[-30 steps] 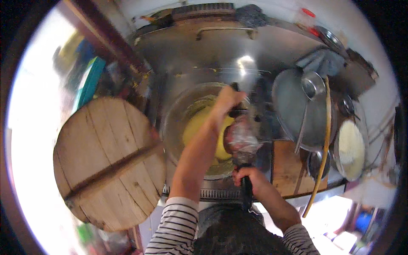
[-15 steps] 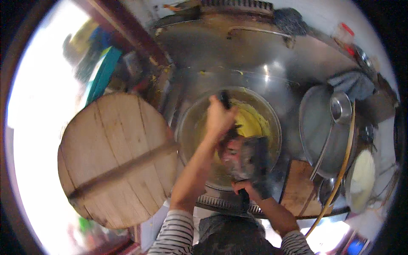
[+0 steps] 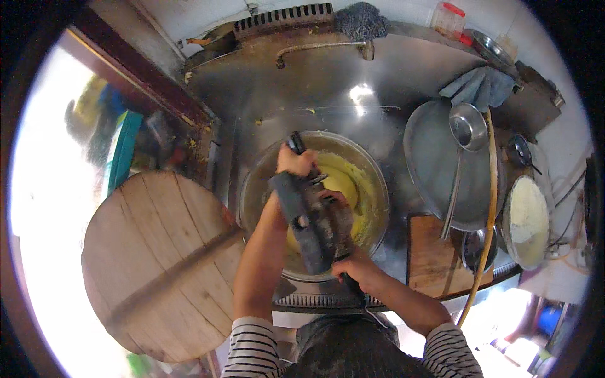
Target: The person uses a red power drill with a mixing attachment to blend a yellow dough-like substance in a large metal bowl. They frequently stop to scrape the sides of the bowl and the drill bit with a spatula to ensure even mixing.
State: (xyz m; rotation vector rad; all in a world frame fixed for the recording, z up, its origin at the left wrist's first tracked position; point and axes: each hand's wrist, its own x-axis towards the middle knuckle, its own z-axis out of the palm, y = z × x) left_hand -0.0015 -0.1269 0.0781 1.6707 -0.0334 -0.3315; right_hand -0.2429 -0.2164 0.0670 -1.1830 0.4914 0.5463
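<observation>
— Holding what with the left hand (image 3: 295, 162)?
— Gripping the upper black handle (image 3: 294, 142) of a bulky power tool (image 3: 312, 246), with fingers curled firmly round.
— And with the right hand (image 3: 358, 269)?
— Gripping the lower black handle (image 3: 353, 288), likewise with fingers wrapped tight.
— Where to look for the tool?
— Over the large round metal pot (image 3: 253, 195), tilted across the opening and hiding part of the yellow mixture (image 3: 340, 181).
— How far along?
— Apparently mid-mixing: already blended and fairly smooth in the visible part.
— And left over?
— Smears (image 3: 373, 200) up the pot's inner wall, not yet worked in. Impossible to judge the amount of mixing remaining, or the state of the hidden part.
</observation>
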